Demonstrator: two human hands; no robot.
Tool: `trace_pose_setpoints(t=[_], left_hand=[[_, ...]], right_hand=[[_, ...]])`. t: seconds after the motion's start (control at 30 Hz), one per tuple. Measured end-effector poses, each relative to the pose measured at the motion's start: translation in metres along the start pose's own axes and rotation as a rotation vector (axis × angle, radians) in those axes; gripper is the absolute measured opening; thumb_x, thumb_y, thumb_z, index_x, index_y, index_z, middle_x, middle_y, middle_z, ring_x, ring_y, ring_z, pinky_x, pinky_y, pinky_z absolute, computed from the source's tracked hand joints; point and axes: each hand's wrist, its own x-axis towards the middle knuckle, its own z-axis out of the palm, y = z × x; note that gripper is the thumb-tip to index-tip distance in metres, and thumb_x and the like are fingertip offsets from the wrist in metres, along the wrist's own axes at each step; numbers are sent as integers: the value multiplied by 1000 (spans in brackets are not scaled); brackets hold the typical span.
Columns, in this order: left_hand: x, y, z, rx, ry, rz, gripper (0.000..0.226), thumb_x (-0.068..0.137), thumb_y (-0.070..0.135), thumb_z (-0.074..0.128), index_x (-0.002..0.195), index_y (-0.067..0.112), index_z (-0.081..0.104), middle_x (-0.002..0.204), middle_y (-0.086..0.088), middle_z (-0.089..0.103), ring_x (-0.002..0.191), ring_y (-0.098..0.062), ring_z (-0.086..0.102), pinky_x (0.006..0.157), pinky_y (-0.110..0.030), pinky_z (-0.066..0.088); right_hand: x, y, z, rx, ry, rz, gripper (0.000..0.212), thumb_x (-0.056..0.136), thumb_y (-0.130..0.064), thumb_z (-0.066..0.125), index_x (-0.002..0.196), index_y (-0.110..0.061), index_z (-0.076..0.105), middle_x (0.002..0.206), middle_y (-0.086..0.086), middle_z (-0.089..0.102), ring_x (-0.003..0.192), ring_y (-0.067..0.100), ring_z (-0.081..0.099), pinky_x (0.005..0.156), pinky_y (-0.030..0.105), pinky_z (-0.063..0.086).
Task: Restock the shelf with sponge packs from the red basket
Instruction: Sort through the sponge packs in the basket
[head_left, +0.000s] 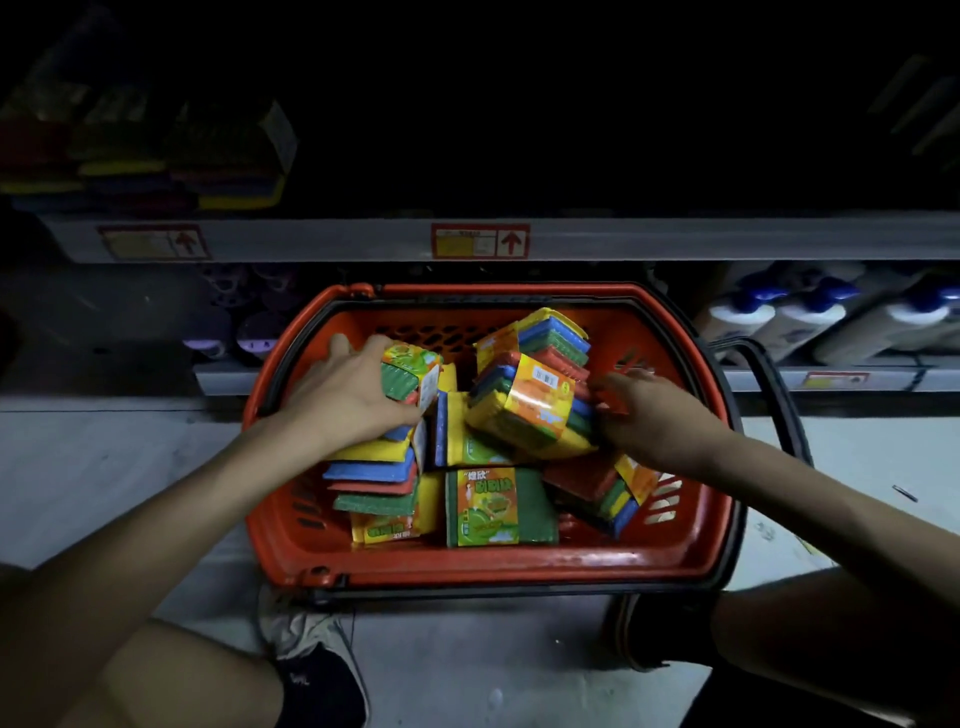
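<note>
Shelving (571, 239) spans the view beyond both sets of fingertips. Its upper level is dark, with stocked packs (228, 156) dimly visible well to the left of the left fingers. The red basket (519, 566) stands on the floor in front of the shelving and encloses the fingers of both hands. Loose sponge packs (501, 506) fill it, lying flat, on edge and tilted, below and between the fingers. White bottles (753, 322) stand on the lower level, beyond and to the right of the right fingers. The left hand (343, 395) grips an upright pack (413, 371): the fingers curl over its far top edge and the thumb bears on its near side. The right hand (660, 415) reaches to a tilted pack (524, 410) just left of its fingertips. The fingers meet the pack's right side, but motion blur prevents confirming a grip. A price label (480, 240) sits on the shelf edge, beyond the gap between the two sets of fingers.
</note>
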Motion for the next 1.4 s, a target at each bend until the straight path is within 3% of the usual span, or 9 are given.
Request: trace_pose_setpoints(t=[0.2,0.3,0.47,0.57,0.67,0.9,1.0,1.13,1.4], left_hand=[[0,-4,-8,-59,47,66,122,65,38,90,163,30,17,150,-2,30,127,-26,51,92,-33,48],[-2,-8,-15,-77,80,123,127,61,33,93,163,25,18,153,2,28,134,-23,46,102,-33,45],[-6,-13,-24,-146,107,146,107,62,34,91,154,30,35,142,0,35,131,-24,47,105,-32,43],[-9,-12,-19,83,49,133,100,64,58,85,150,37,38,133,-2,41,128,-28,47,105,-40,43],[-11,1,-4,368,53,190,107,70,77,71,157,35,25,150,-10,35,139,-33,35,114,-45,32],[-7,47,25,455,213,536,115,80,74,65,164,20,7,170,-11,4,157,-33,-3,127,-50,-4],[0,60,31,334,167,621,118,81,58,76,162,11,5,169,-5,10,156,-26,11,127,-38,4],[6,67,24,95,126,613,108,76,38,87,157,15,20,152,1,26,137,-22,39,111,-37,40],[2,41,-22,-279,242,626,109,66,13,92,152,43,30,133,6,31,121,-13,45,91,-28,48]], right_hand=[[-5,-1,3,-6,-269,99,57,91,-38,72,136,-11,49,130,13,65,117,33,63,95,38,49],[-2,1,1,14,-320,132,73,79,-40,84,138,-15,49,129,8,66,115,27,64,99,43,53],[8,5,6,-76,-268,171,111,36,-76,83,128,-26,46,127,3,62,115,28,58,99,45,52],[8,1,2,-102,-236,219,101,44,-71,89,124,-24,49,131,10,50,121,31,48,99,42,49],[4,-5,4,-171,-201,223,88,52,-68,89,118,-25,51,130,9,46,121,30,44,100,43,47],[-2,-11,6,-102,-86,70,77,57,-55,93,115,-28,52,120,8,42,115,28,40,89,36,45],[-2,-15,5,-50,-119,17,74,60,-50,93,119,-26,54,114,-2,66,102,20,61,89,40,54],[-8,-14,5,-115,23,-123,83,66,-58,85,134,-30,47,107,-3,68,98,21,61,84,38,52],[-32,-22,-38,211,239,-231,48,87,-54,73,127,-35,57,112,-3,60,96,17,62,81,35,53]])
